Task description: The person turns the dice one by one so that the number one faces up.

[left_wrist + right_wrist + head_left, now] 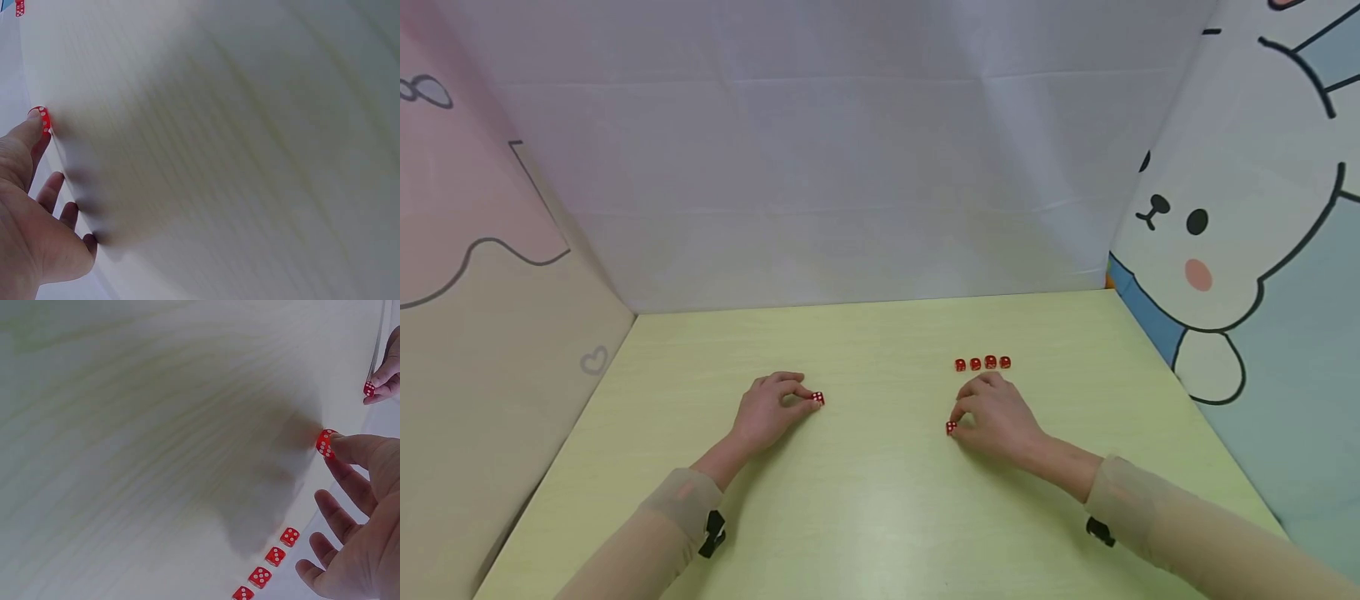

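Observation:
My left hand pinches a red die with white pips between thumb and forefinger, left of the table's middle. In the left wrist view that die shows at the thumb tip, with the other fingers touching the tabletop. Farther right, my right hand pinches a second red die the same way; the right wrist view shows this die against the table. Just beyond the right hand, several red dice lie in a short row, apart from the held one.
The pale yellow wooden table fills the lower view. A white cloth backdrop hangs along its far edge. A printed cartoon panel stands at the right, and a pink and cream panel borders the left side.

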{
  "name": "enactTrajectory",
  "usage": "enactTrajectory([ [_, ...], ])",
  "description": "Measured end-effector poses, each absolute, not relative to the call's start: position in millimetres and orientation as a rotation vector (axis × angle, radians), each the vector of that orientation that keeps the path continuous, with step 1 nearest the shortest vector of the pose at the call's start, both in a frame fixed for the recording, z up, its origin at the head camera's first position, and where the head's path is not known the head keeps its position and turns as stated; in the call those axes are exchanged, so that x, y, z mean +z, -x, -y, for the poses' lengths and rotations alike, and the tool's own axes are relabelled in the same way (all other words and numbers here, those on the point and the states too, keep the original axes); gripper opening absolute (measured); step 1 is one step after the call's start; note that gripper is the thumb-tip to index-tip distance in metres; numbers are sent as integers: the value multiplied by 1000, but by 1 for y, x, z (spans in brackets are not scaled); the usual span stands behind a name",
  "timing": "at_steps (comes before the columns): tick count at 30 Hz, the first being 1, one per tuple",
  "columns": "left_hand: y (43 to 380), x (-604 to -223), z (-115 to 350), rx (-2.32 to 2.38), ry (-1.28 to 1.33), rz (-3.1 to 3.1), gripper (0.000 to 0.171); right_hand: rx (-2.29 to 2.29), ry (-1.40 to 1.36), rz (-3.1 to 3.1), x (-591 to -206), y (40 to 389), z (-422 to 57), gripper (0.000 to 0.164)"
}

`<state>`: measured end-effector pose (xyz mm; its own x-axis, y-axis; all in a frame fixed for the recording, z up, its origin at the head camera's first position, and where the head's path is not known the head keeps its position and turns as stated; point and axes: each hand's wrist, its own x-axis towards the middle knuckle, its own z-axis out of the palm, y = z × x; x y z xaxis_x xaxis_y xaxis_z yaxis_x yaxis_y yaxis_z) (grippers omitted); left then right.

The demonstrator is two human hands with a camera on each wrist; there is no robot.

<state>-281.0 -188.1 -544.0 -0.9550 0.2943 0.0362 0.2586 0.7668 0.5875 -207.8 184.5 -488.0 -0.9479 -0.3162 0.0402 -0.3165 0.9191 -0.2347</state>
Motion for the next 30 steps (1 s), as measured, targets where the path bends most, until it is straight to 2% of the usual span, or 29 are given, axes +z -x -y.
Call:
enactTrajectory([
  [13, 278, -529, 187, 927, -446, -2905, 21, 998, -215, 3025, -505, 204, -195, 8],
  [30, 281, -522, 187, 920, -449, -2898, 21, 1162, -176, 3000, -507, 197, -188, 9],
])
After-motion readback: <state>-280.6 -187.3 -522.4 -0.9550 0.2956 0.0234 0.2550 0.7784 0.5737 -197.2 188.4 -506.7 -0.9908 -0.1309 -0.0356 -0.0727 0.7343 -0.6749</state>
